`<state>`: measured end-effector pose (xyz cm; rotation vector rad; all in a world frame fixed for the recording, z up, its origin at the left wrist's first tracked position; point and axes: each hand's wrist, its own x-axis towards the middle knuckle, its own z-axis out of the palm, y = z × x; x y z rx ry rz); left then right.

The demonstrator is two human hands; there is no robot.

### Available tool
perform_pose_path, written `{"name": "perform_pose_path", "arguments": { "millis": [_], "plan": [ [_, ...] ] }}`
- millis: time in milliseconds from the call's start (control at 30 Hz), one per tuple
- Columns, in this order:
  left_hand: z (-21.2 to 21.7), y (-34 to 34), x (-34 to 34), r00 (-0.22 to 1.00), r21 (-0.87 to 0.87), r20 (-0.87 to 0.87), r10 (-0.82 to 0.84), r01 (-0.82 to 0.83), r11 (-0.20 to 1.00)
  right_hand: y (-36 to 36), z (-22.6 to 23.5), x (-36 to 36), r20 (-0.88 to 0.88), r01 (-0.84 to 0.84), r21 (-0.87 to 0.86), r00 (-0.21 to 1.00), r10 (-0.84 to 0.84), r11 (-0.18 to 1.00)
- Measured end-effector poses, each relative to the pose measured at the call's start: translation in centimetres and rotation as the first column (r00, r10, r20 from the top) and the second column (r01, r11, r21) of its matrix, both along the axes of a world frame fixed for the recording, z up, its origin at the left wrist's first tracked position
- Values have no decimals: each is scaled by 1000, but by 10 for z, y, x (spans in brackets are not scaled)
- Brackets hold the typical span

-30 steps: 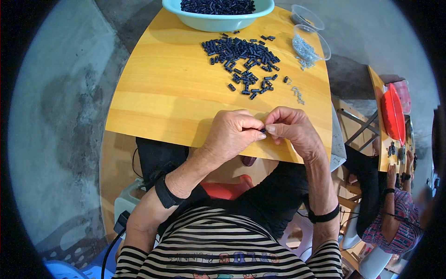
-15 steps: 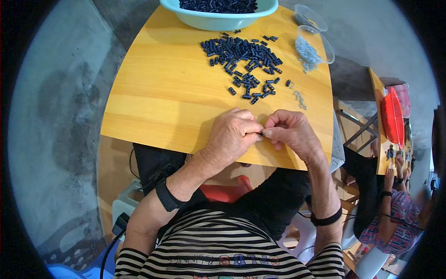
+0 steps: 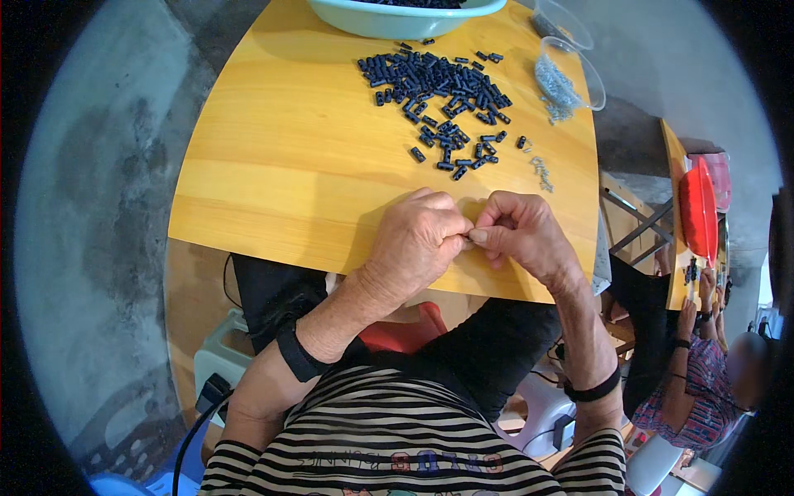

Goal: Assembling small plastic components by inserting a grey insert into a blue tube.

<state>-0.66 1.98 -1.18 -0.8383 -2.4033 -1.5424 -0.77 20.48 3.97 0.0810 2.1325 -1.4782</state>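
Two hands meet at the near edge of the table (image 3: 273,165). Left hand (image 3: 418,244) is curled, its fingertips pinched against those of the right hand (image 3: 521,236). Right fingers are likewise closed; a small pale part (image 3: 477,236) shows between the two sets of fingertips, too small to identify. Both hands rest just above the table's near edge, touching each other.

Further across the table from the hands lies a loose pile of dark pieces (image 3: 438,87), spread flat. Beyond the pile, at the table's far edge, stands a pale green basin (image 3: 397,21). Right of the pile sits a clear tub (image 3: 571,74) with small metal bits; a few more bits (image 3: 542,172) lie between tub and hands.
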Motion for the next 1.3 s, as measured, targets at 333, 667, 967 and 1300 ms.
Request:
{"name": "perform_pose_path", "arguments": {
  "millis": [333,667,967,1300],
  "plan": [
    [-2,3,2,999,59,-6,36,-36,998,18,0,2,-87,197,-274,970,-228,941],
    [-1,2,1,999,-19,-26,44,-44,999,-5,11,7,-305,238,-193,908,-288,952],
    [5,0,2,998,51,55,-5,2,999,-63,11,-12,-494,183,-497,744,-450,848],
    [-5,4,2,998,135,64,22,-30,990,-72,-10,-8,-512,154,-310,804,-301,938]
  ]
}}
